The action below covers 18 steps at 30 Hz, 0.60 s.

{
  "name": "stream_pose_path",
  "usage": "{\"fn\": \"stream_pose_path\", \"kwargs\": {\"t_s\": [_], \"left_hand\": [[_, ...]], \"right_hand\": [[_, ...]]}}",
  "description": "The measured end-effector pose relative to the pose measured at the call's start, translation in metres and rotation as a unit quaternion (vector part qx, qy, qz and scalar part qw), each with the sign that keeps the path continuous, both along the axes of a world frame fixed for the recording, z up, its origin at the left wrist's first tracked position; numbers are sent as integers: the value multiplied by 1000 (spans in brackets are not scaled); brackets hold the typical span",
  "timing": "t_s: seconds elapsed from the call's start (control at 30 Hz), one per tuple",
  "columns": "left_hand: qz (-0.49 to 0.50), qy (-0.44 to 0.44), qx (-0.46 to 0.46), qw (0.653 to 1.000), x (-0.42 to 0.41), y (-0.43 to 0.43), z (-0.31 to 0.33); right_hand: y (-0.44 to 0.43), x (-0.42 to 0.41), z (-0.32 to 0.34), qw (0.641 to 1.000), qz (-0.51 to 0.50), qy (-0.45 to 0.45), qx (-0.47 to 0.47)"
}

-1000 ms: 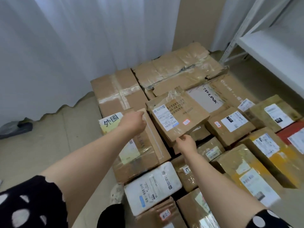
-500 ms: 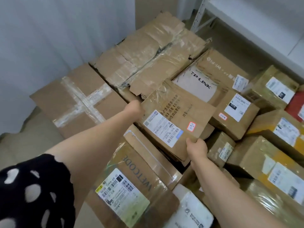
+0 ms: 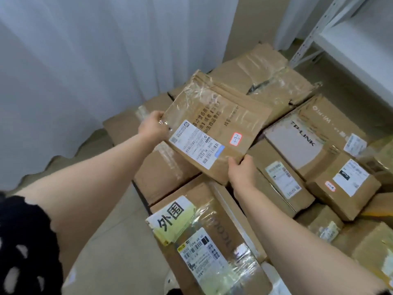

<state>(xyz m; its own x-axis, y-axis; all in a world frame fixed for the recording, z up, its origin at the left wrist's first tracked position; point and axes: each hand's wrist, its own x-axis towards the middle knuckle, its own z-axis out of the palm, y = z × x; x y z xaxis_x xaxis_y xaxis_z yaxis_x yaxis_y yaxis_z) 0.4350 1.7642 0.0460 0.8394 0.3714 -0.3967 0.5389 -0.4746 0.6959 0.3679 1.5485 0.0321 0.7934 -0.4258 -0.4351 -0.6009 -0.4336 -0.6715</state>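
Observation:
A flat, tape-wrapped cardboard parcel [image 3: 214,122] with a white shipping label and a small red-edged sticker is lifted clear above the pile of boxes, tilted toward me. My left hand [image 3: 152,126] grips its left edge, thumb on top. At the near right corner my right hand [image 3: 241,172] holds it from below, fingers curled round the edge.
Several taped boxes cover the floor: a TP-LINK box [image 3: 306,139], a labelled box [image 3: 344,184] to the right, a box with a handwritten note [image 3: 204,237] near me, crumpled cartons [image 3: 261,77] behind. White curtain [image 3: 85,60] on the left, metal shelf [image 3: 348,39] at right. Bare floor [image 3: 114,241] lies on the left.
Both hands took hold of the flat parcel and raised it off the pile; it now hangs higher and tilted. The camera view shifted.

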Motion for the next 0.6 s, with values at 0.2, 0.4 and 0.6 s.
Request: {"fn": "stream_pose_path", "kwargs": {"t_s": [0.2,0.4,0.6], "left_hand": [[45,37,-8,998,-22,87,-31],[83,48,-9,995,-39,129,-68],[109,77,-7,991,-48,137,-96]], "right_hand": [[79,21,-31,990,131,45,-29],[121,26,-65,970,218,94,-49],[130,26,-80,952,272,129,-59]]}}
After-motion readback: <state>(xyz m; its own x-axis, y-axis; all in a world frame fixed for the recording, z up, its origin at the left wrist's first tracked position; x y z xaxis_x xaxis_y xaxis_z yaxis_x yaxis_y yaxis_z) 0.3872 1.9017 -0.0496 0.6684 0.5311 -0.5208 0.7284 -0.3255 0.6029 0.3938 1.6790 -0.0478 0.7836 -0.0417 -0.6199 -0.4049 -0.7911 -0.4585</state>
